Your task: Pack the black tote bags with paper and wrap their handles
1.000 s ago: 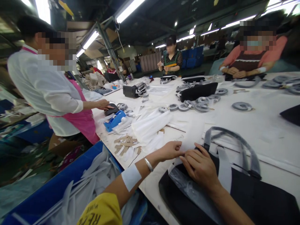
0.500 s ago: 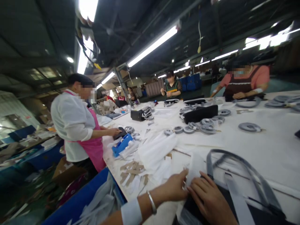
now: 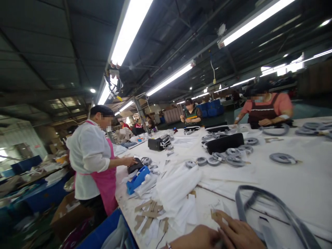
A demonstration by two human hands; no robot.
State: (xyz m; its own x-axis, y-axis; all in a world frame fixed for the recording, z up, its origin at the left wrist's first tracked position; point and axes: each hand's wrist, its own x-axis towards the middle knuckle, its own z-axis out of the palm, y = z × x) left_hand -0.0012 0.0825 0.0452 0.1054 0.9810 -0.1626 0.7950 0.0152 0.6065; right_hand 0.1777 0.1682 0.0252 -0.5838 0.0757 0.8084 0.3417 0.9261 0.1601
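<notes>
My left hand (image 3: 197, 239) and my right hand (image 3: 240, 233) show only at the bottom edge of the view, close together on the white table (image 3: 290, 183). The right hand's fingers lie stretched out flat, pointing to a small white sheet (image 3: 219, 207) just ahead of them. My left hand shows its back, and its fingers are hidden where they meet the right hand. A grey webbing handle loop (image 3: 259, 197) curves across the table to the right of my hands.
A pile of white plastic sleeves (image 3: 178, 185), cardboard strips (image 3: 147, 211) and a blue tape dispenser (image 3: 137, 178) lie to the left. A person in a pink apron (image 3: 90, 162) stands there. Several grey webbing rolls (image 3: 225, 159), a black bag (image 3: 225, 142) and two more workers lie beyond. A blue bin (image 3: 109, 235) stands below the table's edge.
The view has tilted upward, so my hands and the black bag have dropped toward the bottom edge and the bag is out of sight. My hands stay together by the white sheet.
</notes>
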